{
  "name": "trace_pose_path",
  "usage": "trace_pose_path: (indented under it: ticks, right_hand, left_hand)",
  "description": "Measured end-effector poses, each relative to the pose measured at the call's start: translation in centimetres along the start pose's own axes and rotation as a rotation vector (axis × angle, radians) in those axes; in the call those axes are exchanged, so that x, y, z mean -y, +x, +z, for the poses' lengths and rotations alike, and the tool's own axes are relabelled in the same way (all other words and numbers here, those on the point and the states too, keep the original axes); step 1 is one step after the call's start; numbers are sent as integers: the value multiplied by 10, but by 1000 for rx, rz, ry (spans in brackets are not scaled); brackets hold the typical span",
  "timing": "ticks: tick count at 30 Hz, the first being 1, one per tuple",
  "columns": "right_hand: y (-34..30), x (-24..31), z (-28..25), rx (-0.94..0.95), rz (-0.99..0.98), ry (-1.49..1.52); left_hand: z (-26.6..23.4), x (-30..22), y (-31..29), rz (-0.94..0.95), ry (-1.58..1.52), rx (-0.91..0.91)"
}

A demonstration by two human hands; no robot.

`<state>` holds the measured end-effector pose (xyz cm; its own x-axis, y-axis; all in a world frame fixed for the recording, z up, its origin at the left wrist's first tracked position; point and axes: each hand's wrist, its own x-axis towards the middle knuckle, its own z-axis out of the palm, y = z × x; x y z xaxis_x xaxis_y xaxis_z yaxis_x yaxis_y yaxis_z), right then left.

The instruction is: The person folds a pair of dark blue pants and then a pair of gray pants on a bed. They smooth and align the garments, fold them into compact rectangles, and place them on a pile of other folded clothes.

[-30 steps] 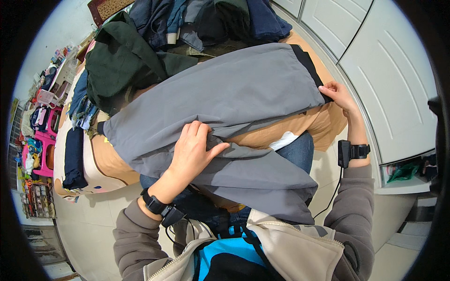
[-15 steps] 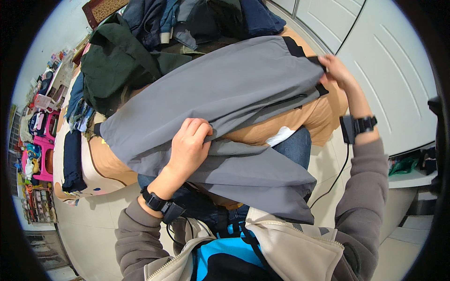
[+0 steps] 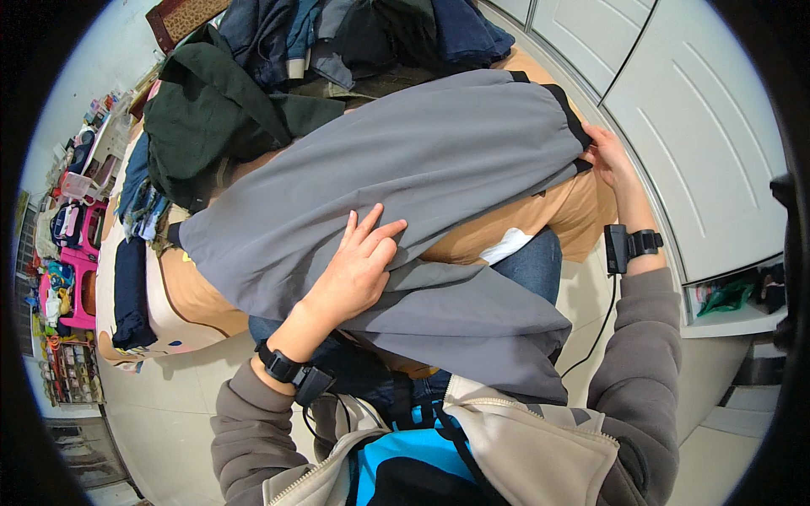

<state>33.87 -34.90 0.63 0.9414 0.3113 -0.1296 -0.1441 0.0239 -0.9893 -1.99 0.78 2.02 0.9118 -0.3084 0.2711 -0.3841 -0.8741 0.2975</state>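
A pair of grey trousers point(image 3: 405, 143) with black elastic trim lies lengthwise across the bed. One section of its cloth drapes down over my lap. My left hand point(image 3: 359, 266) rests on the middle of the cloth, fingers spread and nothing gripped. At the far right end, my right hand point(image 3: 609, 154) pinches the edge of the black waistband point(image 3: 569, 118); its fingertips are partly hidden by the cloth. A small black band also shows at the left end of the trousers.
A dark green garment point(image 3: 211, 118) lies behind the trousers, beside a heap of dark clothes point(image 3: 363, 38). Folded navy cloth point(image 3: 132, 291) sits at the bed's left edge. White cabinet doors point(image 3: 700, 143) stand close on the right. A black cable point(image 3: 596, 339) hangs from my right wrist device.
My left hand has gone from a closed grip on the cloth to spread fingers lying on it. My right hand has shifted slightly down along the waistband, and the cloth lies flatter.
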Motion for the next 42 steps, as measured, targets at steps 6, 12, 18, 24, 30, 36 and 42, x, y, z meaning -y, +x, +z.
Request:
trace_pose_path:
  ticks: [6,12,18,24,30,36,42]
  right_hand:
    - [-14,13,-9,-92,59,-551]
    - [5,31,26,-176,-245,-496]
    - [70,47,70,-50,-187,-948]
    - [127,38,86,-225,-359,-869]
    - [145,17,84,-217,-324,-1163]
    - [58,55,105,-193,-774,-1052]
    - [-51,24,117,304,-1011,-1586]
  left_hand:
    - [-7,2,0,-1,-29,54]
    - [-23,15,-2,98,-41,113]
    - [-33,47,-17,58,-56,-37]
    - [-12,56,-25,73,-37,-75]
    - [-11,63,-25,103,-77,-16]
    - [-10,64,-23,84,-75,-3]
    - [-9,62,-23,68,-37,-1]
